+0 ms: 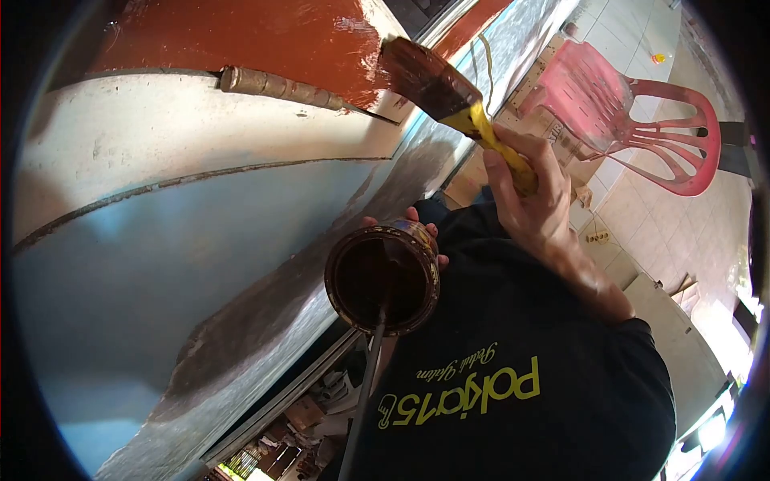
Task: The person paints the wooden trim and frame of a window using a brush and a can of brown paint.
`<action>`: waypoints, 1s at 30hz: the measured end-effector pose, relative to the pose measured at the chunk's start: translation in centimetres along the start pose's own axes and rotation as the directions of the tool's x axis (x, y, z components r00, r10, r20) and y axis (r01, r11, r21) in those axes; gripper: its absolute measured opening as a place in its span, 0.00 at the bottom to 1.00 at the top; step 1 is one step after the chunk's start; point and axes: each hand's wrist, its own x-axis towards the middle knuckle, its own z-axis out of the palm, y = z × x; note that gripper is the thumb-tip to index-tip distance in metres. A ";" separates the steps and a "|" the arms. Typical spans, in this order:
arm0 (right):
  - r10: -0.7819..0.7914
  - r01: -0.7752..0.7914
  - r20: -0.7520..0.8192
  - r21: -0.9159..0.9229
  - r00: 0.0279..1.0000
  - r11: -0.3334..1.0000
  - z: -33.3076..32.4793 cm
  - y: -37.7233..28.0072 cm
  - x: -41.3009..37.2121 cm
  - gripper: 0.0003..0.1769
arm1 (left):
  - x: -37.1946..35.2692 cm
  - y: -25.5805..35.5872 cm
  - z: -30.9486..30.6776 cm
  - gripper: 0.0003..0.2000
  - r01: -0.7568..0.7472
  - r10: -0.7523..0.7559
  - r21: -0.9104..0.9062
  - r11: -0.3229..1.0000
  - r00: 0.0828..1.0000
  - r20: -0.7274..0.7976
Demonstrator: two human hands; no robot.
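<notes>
My right hand (539, 188) is closed around the yellow handle of a wide paintbrush (437, 84). Reddish-brown paint coats its bristles, whose tip meets or overlaps the edge of a glossy red-brown surface (241, 36); contact is unclear. My left hand (433, 232) holds a round paint can (382, 280) from its far side; only fingertips show around the rim. Dark brown paint is inside the can, and a thin rod (369, 385) reaches over its near rim into it.
A brown-handled tool (281, 86) with a thin blade lies along the white edge. Below is a light blue wall (200, 224). A red plastic chair (601, 104) stands at upper right on the tiled floor, near cardboard (553, 140). Cluttered items (305, 413) show at the bottom.
</notes>
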 end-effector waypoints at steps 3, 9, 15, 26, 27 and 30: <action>-0.099 0.102 -0.059 0.050 0.993 0.993 0.2 0.2 0.1 0.16 | 0.0 -0.1 0.1 0.20 0.020 -0.020 -0.027 0.999 1.000 -0.003; -0.156 0.156 -0.007 -0.032 0.988 0.987 0.1 0.9 0.3 0.20 | -0.1 -0.2 -0.7 0.23 -0.077 0.077 0.006 0.997 0.997 -0.001; -0.249 0.245 -0.069 -0.066 0.966 0.967 -0.4 0.9 0.5 0.19 | -0.1 -0.8 -0.4 0.23 -0.158 0.159 0.078 0.984 0.987 -0.005; -0.182 0.182 -0.017 -0.021 0.983 0.983 -0.8 0.8 -0.2 0.19 | -0.1 -0.9 0.4 0.19 -0.136 0.138 0.030 0.990 0.989 -0.061; -0.210 0.210 -0.046 -0.020 0.977 0.978 -0.7 0.5 0.3 0.19 | -0.2 -1.0 0.3 0.19 -0.130 0.131 0.025 0.991 0.990 -0.054; -0.190 0.189 -0.027 -0.034 0.981 0.981 0.0 0.5 0.6 0.19 | -0.1 -1.1 -0.2 0.20 -0.157 0.157 0.068 0.985 0.988 0.012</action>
